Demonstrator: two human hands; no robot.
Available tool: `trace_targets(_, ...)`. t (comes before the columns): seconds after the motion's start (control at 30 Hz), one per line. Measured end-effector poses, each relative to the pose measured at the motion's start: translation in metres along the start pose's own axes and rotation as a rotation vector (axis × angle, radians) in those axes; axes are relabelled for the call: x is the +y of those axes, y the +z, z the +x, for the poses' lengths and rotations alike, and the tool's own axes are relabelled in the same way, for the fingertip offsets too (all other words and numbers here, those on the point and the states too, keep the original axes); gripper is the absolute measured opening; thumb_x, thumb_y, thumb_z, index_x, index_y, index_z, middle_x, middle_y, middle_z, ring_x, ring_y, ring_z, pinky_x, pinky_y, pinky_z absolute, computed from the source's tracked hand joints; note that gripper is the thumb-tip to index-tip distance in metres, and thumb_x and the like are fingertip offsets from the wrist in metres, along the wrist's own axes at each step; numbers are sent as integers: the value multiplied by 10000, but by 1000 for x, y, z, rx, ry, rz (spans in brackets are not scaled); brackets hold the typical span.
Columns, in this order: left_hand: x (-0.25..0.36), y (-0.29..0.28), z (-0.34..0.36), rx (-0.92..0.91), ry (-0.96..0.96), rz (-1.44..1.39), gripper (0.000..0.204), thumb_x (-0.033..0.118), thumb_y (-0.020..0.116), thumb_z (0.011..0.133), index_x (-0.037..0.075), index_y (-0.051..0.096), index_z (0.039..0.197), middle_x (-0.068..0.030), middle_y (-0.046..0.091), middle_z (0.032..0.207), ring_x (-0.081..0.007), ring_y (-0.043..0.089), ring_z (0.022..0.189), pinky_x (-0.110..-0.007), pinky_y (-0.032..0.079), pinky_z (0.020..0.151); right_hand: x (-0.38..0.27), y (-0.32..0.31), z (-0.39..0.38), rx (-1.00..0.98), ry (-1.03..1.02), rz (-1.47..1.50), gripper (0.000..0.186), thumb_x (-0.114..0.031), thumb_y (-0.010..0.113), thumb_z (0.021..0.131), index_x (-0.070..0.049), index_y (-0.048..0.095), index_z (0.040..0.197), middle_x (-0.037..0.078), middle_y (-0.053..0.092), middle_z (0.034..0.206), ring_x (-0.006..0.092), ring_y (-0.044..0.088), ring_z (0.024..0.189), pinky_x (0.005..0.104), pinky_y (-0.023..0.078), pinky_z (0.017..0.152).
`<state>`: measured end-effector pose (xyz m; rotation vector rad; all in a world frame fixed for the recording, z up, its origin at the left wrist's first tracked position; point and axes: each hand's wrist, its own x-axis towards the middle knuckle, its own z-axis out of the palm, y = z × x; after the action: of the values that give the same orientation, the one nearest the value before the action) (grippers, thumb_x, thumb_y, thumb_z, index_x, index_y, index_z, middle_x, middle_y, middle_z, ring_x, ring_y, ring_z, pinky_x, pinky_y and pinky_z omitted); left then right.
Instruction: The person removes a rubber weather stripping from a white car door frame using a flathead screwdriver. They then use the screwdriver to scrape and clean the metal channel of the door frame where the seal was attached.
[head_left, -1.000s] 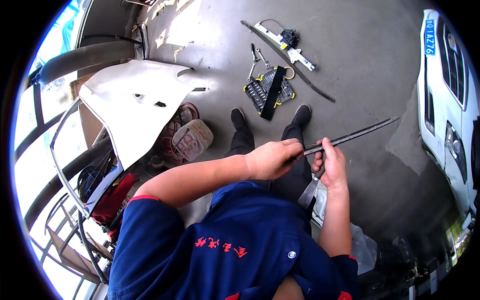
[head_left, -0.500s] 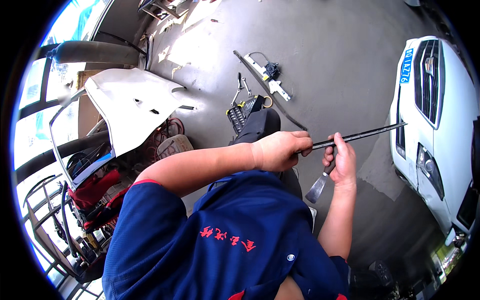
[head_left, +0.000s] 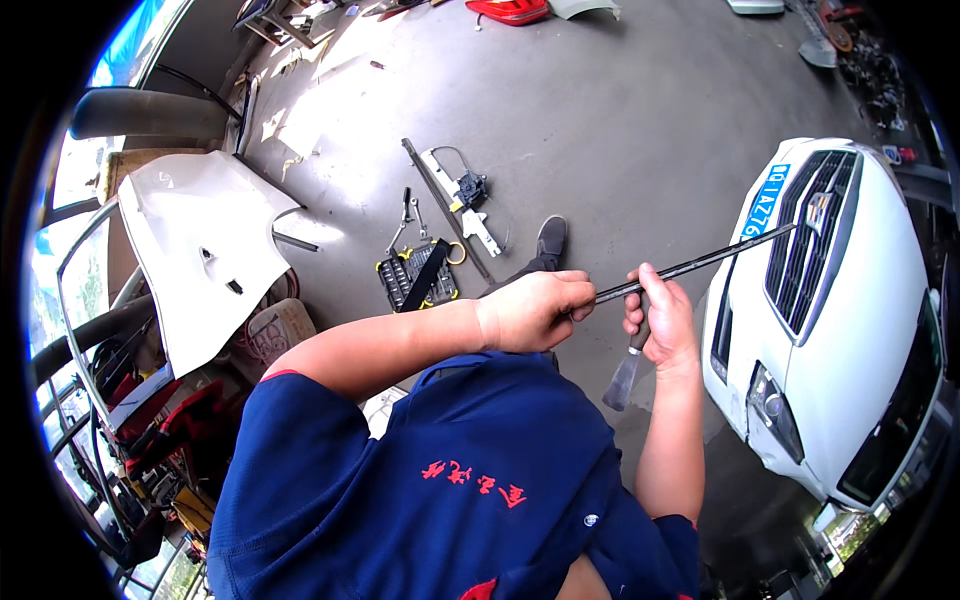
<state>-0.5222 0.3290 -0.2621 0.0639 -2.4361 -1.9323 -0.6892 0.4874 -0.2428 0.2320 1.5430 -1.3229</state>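
A long narrow black trim strip (head_left: 720, 256) runs across in front of me, with my left hand (head_left: 538, 310) closed around its near end. My right hand (head_left: 662, 322) grips it farther along with thumb and fingers, and also holds a putty knife (head_left: 621, 382) by the handle, blade hanging downward. On the floor (head_left: 610, 130) beyond lie a window regulator with motor (head_left: 470, 190), another long dark strip (head_left: 430, 188), wrenches (head_left: 419, 215) and an open socket set (head_left: 395, 282) with a black flat piece across it.
A detached white car door (head_left: 195, 230) stands at the left among hoses, frames and parts. A white car's front end (head_left: 840, 280) is close at the right. A red lamp (head_left: 505, 12), a shovel (head_left: 815, 45) and other parts lie along the back.
The view has swung, so the floor items sit lower and farther left and more of the car shows. My feet have shifted. Both hands still hold the strip and knife.
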Motion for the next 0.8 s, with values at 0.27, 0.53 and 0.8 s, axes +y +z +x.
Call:
trace_targets(0.27, 15, -44, 99, 125, -85, -60, 196, -79, 580, 740, 34, 515, 885, -125, 548, 892, -364, 602, 850, -440, 499, 725, -129, -3, 62, -57, 29, -143, 289, -337, 611, 1022, -48, 597, 1019, 22, 554, 685, 90, 484, 520, 268, 409, 462)
trace_targets(0.53, 25, -79, 99, 560, -151, 26, 231, -54, 605, 772, 47, 541, 970, -113, 593, 961, -335, 624, 922, -398, 515, 785, -201, 66, 131, -400, 65, -376, 257, -309, 579, 1042, -52, 593, 1038, 14, 560, 687, 83, 481, 510, 263, 427, 462)
trace_targets(0.8, 38, -77, 103, 1015, -375, 37, 180, -74, 625, 781, 41, 572, 910, -74, 593, 895, -197, 607, 755, -328, 487, 638, -236, 141, 183, -786, 224, -697, 285, -338, 592, 1033, -53, 592, 1037, 1, 558, 686, 74, 480, 528, 248, 421, 473)
